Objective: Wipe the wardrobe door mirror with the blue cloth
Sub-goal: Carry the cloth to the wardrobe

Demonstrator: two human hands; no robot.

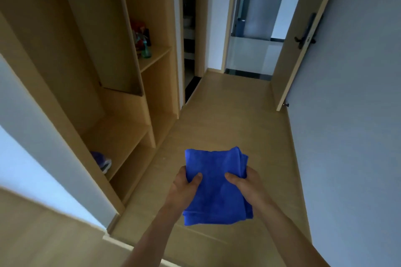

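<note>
- Pale wood floor [227, 115] is seen all through the room, with an open wooden wardrobe [71, 54] on the left.
- A green bottle [145, 49] is kept on one shelf, and a shoe [102, 161] on a lower one.
- A door [308, 17] with a dark handle [304, 39] is seen on the right.
- The blue cloth [217, 193] is folded and held up over the floor.
- Its left edge is gripped by the left hand [184, 186], thumb on top.
- Its right edge is gripped by the right hand [245, 184] the same way.
</note>
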